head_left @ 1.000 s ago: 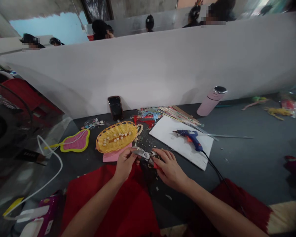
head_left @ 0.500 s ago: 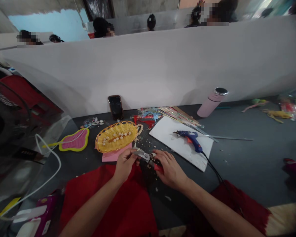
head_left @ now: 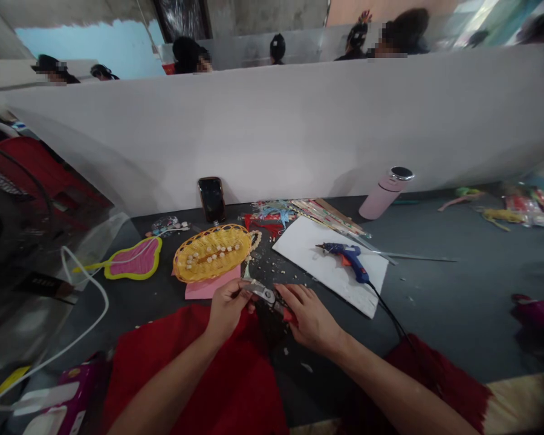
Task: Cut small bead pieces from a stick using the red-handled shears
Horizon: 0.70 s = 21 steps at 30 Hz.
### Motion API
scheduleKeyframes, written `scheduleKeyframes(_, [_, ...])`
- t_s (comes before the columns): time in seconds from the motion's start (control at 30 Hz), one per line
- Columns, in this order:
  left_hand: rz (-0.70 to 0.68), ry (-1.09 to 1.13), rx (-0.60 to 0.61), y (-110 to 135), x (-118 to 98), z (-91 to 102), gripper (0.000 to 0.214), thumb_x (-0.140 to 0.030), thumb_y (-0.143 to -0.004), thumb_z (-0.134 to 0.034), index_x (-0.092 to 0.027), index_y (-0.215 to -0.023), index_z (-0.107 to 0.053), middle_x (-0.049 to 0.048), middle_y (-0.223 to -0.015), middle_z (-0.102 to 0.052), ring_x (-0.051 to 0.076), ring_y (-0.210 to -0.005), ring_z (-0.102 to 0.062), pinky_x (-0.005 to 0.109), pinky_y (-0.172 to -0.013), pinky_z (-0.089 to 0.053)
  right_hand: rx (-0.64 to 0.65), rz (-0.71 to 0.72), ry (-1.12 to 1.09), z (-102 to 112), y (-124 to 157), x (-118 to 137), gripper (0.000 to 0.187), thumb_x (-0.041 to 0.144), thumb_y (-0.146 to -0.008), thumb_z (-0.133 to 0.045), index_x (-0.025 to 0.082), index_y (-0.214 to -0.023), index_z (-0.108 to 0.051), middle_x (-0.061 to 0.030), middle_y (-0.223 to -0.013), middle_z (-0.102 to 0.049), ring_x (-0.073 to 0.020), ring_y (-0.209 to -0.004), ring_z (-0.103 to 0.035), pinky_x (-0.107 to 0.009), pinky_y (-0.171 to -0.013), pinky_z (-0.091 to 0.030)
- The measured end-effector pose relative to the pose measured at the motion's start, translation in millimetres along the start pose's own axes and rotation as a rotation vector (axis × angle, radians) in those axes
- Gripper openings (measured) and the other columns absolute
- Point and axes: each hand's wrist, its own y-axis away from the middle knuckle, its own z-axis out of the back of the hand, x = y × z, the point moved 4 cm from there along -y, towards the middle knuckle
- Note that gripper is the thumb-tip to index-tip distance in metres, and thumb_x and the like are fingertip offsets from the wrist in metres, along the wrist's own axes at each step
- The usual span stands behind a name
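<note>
My right hand is wrapped round the red-and-dark handles of a silver-jawed hand cutter, which points left; whether it is pliers or shears is unclear. Its jaws reach my left hand, whose thumb and fingers are pinched together at the tips. Something small and pale seems to be in that pinch, but I cannot make it out. Just beyond, a yellow wicker basket holds several whitish flower-like pieces, and a beaded loop with a pale tassel hangs by its right end.
A blue glue gun lies on a white board, its cord trailing right. A phone and a pink flask stand along the partition. Red cloth lies under my left forearm; a fan stands left.
The whole view has shifted slightly. Both hands keep almost the same pose, and the cutter's jaws stay at the left fingertips.
</note>
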Motion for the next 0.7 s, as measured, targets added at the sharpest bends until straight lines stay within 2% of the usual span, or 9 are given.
scheduleKeyframes(0.2, [0.019, 0.055, 0.023, -1.5, 0.6, 1.2, 0.012, -0.025, -0.072, -0.062, -0.014, -0.069, -0.063, 0.0015, -0.059, -0.062, 0.01, -0.044, -0.052, 0.021, -0.043, -0.042, 0.005, -0.003, 0.014, -0.8, -1.0, -0.4, 0.067, 0.011, -0.069, -0.048, 0.018, -0.134, -0.032, -0.0119, -0.126, -0.046, -0.027, -0.11, -0.042, -0.043, -0.092, -0.035])
scheduleKeyframes(0.33, [0.126, 0.159, 0.084, -2.2, 1.0, 1.2, 0.013, -0.025, -0.068, -0.067, -0.013, -0.066, -0.062, 0.0012, -0.054, -0.062, 0.008, -0.037, -0.05, 0.019, -0.038, -0.039, 0.022, 0.016, 0.0, 1.1, -0.8, -0.4, 0.072, 0.01, -0.067, -0.047, 0.018, -0.136, -0.029, -0.0112, -0.128, -0.044, -0.0264, -0.111, -0.041, -0.043, -0.092, -0.034])
scheduleKeyframes(0.5, [0.278, 0.227, 0.156, -1.6, -3.0, 0.0, 0.023, -0.031, -0.063, -0.072, -0.011, -0.067, -0.061, 0.0024, -0.05, -0.062, 0.007, -0.03, -0.047, 0.018, -0.032, -0.036, 0.015, 0.044, -0.04, 4.7, -0.8, 0.8, 0.068, 0.01, -0.068, -0.046, 0.018, -0.134, -0.032, -0.0114, -0.126, -0.046, -0.0254, -0.111, -0.041, -0.041, -0.092, -0.035])
scheduleKeyframes(0.7, [0.312, 0.256, 0.173, -0.5, 3.8, 1.8, 0.024, -0.03, -0.063, -0.072, -0.011, -0.069, -0.06, 0.0025, -0.051, -0.063, 0.007, -0.03, -0.048, 0.017, -0.032, -0.037, 0.019, 0.044, -0.082, -0.1, 0.2, -0.8, 0.062, 0.011, -0.069, -0.047, 0.017, -0.13, -0.037, -0.0117, -0.119, -0.049, -0.0244, -0.106, -0.045, -0.04, -0.091, -0.037])
